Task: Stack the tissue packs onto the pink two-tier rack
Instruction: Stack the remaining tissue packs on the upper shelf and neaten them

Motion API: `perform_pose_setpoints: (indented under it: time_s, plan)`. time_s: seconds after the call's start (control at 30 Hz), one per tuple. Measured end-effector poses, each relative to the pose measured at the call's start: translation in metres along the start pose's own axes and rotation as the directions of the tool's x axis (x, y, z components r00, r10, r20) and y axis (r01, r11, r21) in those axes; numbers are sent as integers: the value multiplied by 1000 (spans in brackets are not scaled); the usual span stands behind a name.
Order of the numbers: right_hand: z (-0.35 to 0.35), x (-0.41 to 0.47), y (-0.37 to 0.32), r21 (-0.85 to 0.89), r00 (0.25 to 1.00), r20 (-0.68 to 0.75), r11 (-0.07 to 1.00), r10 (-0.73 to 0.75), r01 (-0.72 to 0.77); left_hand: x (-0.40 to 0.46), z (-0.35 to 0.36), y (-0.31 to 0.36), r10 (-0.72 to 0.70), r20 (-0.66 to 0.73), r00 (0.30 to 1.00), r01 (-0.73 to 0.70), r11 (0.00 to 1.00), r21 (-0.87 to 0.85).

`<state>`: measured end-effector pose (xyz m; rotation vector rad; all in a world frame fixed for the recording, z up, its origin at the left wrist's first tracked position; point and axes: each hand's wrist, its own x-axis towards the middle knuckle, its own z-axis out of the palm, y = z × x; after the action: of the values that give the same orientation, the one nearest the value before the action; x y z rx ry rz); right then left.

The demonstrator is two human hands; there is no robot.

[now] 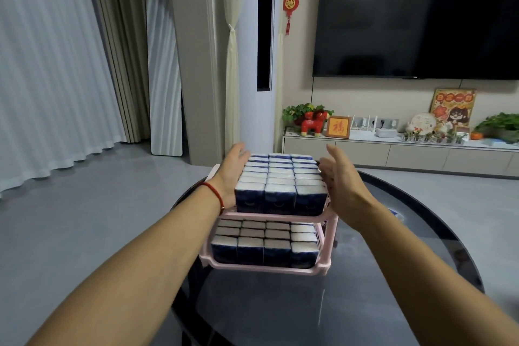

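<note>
Black round table (365, 303), wall TV (415, 14), red horse figure (314, 123) on cabinet (393, 153)

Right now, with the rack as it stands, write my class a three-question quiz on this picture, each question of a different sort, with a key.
1. True or false: both tiers of the pink rack hold tissue packs.
2. Multiple choice: the left hand is A) flat against the left side of the top-tier packs, B) under the rack, C) on the television.
3. Short answer: what does the rack stand on?

Key
1. True: the bottom-tier packs fill the lower shelf too.
2. A. The right hand is open at the right side of the block; contact cannot be told.
3. A dark, glossy round table.
</note>
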<state>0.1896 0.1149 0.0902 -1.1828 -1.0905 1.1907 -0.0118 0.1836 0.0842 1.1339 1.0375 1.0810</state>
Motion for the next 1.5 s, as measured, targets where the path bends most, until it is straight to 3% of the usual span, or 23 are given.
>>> perform_pose_setpoints:
  time_s: [0.1, 0.2, 0.3, 0.37, 0.5, 0.73, 0.83, 0.9, 1.03, 1.13, 1.23, 1.33, 1.43, 1.5]
  plan:
    - [-5, 11, 6, -8, 995, 76, 998, 57, -57, -2, 2, -3, -19, 23, 1000, 19, 1000, -8]
    - [-7, 24, 8, -53, 996, 56, 996, 68, -65, 3, 1, -6, 5, 29, 1000, -5, 1000, -12]
    - [-9, 41, 5, -280, 997, -19, 958, -71, 63, 5, 1, -4, 41, 56, 998, -42, 999, 18]
    - [-8, 50, 0, -383, 994, 29, 917, -108, 111, 9, 0, -4, 41, 60, 997, -43, 999, 29]
    - [-9, 69, -1, -460, 998, 61, 886, -26, 51, 12, 0, -7, 30, 34, 999, -31, 999, 42]
    - [-13, 82, -4, -601, 986, 114, 782, -121, 165, 16, -3, -8, 30, 73, 997, -35, 998, 60]
    - [-5, 85, -14, -621, 966, 240, 750, -94, 227, 15, -2, -6, 39, 69, 997, -43, 997, 62]
    - [0, 87, -17, -650, 964, 265, 735, -19, 193, 16, -2, -8, 35, 79, 996, -39, 998, 40]
    - [-2, 90, -14, -659, 963, 270, 728, -7, 190, 19, -5, -9, 11, 90, 996, -13, 1000, 12]
    - [-5, 83, -14, -621, 954, 298, 750, -39, 225, 14, -4, -4, -13, 111, 994, 9, 999, 40]
    - [-15, 69, -18, -548, 941, 300, 780, -155, 303, -1, -2, 6, 121, 20, 992, -123, 974, 188]
    - [-45, 52, -18, -483, 933, 249, 801, -261, 353, -17, -1, 19, 399, -73, 914, -333, 840, 428]
    - [-91, 36, -7, -463, 950, 130, 830, -284, 312, -51, 19, 21, 697, -51, 715, -543, 600, 588]
    - [-127, 26, 10, -510, 962, 11, 826, -272, 239, -85, 49, 8, 806, 23, 591, -675, 479, 561]
